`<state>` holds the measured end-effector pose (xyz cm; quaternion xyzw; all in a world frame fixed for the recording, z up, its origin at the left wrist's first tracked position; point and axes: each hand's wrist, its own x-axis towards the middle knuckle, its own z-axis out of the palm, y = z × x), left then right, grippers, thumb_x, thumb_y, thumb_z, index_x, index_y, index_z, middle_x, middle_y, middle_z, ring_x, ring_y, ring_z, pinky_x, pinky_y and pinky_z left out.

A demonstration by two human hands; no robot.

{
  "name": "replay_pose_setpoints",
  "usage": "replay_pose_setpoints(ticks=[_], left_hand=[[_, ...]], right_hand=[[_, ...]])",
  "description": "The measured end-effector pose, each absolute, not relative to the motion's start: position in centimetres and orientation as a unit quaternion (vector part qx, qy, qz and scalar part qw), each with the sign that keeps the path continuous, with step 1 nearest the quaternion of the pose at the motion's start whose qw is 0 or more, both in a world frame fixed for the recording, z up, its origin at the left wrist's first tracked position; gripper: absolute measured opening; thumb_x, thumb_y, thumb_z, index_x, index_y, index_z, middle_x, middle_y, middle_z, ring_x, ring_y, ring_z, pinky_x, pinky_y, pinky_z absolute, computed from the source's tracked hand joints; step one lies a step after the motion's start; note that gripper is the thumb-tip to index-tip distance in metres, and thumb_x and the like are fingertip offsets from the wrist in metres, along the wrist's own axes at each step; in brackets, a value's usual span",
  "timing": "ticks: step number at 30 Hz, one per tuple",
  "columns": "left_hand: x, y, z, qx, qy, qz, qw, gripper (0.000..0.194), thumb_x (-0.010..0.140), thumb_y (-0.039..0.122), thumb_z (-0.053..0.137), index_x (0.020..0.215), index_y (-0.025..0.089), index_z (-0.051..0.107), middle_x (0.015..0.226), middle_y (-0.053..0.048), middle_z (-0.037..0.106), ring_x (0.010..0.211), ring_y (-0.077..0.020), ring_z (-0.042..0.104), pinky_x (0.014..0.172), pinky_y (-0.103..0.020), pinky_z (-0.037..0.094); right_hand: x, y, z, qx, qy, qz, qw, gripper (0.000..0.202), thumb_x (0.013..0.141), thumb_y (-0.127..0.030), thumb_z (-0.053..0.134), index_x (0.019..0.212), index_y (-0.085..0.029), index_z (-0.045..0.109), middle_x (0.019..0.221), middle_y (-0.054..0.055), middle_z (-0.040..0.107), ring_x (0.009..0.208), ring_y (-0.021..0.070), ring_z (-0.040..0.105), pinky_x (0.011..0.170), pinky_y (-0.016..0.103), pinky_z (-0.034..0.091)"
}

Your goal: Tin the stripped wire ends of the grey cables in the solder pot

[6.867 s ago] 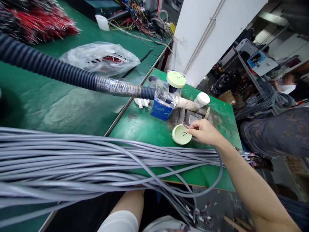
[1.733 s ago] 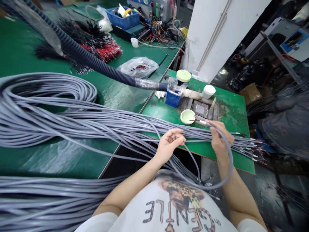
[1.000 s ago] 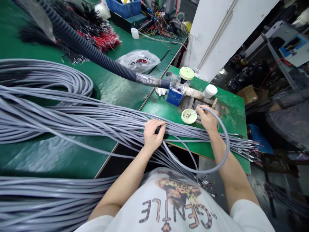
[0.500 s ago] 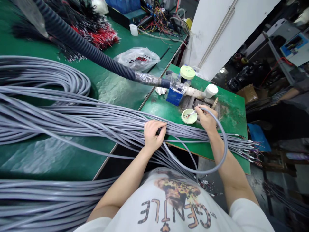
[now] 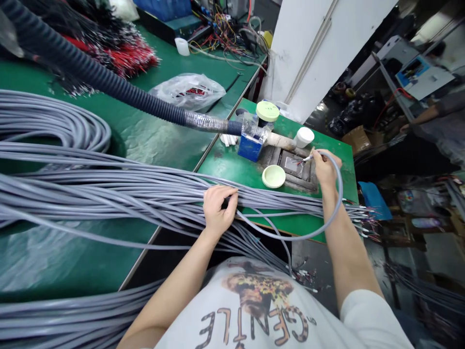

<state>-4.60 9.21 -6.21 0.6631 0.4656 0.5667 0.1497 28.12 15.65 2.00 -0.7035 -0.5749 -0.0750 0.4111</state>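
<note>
Head view: near the right edge of the worktop (image 5: pixel 225 164), the nearer right hand (image 5: pixel 326 169) is pinching a grey cable (image 5: pixel 340 191), wire ends (image 5: pixel 302 161) pointing left over the plate (image 5: pixel 291 168); left hand (image 5: pixel 219 208) is curling on the bundle (image 5: pixel 141 191), grip unclear.

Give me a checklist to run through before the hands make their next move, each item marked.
1. Right hand gripping the looped gray cable near its stripped end: ok.
2. Wire ends positioned over the metal plate: ok.
3. Wire ends touching the plate's surface: cannot tell.
4. Left hand gripping a cable: cannot tell; it is curled at the cable bundle.
5. Pale green dish apart from the wire ends: ok, it sits to one side of them.
6. Bundle's far ends fully on the green table: not ok, they overhang its edge.
</note>
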Motion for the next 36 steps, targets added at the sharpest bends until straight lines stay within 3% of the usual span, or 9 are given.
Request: replay_pose_setpoints(ticks=[21, 28, 32, 36], left_hand=[[-4.5, 9.2, -6.3, 0.671, 0.462, 0.560, 0.153, 0.010, 0.081, 0.021, 0.062, 0.090, 0.022, 0.067, 0.087, -0.004, 0.071, 0.089, -0.0205, 0.064, 0.089, -0.039, 0.044], [-4.8, 9.2, -5.8, 0.655, 0.452, 0.582, 0.167, 0.009, 0.080, 0.020, 0.063, 0.087, 0.020, 0.068, 0.085, -0.004, 0.071, 0.088, -0.0198, 0.064, 0.087, -0.039, 0.046], [-3.9, 7.4, -2.9, 0.615, 0.387, 0.618, 0.300, 0.010, 0.082, 0.019, 0.063, 0.089, 0.021, 0.070, 0.083, -0.004, 0.071, 0.083, -0.0188, 0.063, 0.081, -0.037, 0.049], [-0.8, 5.1, -0.3, 0.560, 0.270, 0.467, 0.630, 0.025, 0.087, 0.033, 0.059, 0.103, 0.018, 0.071, 0.086, -0.008, 0.072, 0.082, -0.0186, 0.064, 0.076, -0.032, 0.050]], right_hand=[[28.4, 17.7, -0.8, -0.729, -0.570, -0.051, 0.375, 0.025, 0.082, -0.038, 0.058, 0.080, -0.019, 0.074, 0.080, 0.006, 0.074, 0.073, 0.0204, 0.066, 0.071, 0.029, 0.046], [25.6, 13.6, 3.1, -0.668, -0.609, -0.078, 0.421, 0.022, 0.086, -0.035, 0.058, 0.084, -0.019, 0.073, 0.081, 0.004, 0.073, 0.075, 0.0181, 0.066, 0.073, 0.029, 0.049], [21.9, 6.9, 5.4, -0.564, -0.683, -0.087, 0.456, 0.021, 0.084, -0.024, 0.063, 0.104, -0.025, 0.070, 0.095, 0.004, 0.073, 0.081, 0.0195, 0.067, 0.074, 0.034, 0.052], [19.3, 1.2, 4.7, -0.446, -0.792, -0.072, 0.411, 0.046, 0.076, -0.013, 0.072, 0.118, -0.029, 0.064, 0.110, 0.006, 0.071, 0.093, 0.0231, 0.067, 0.079, 0.041, 0.054]])
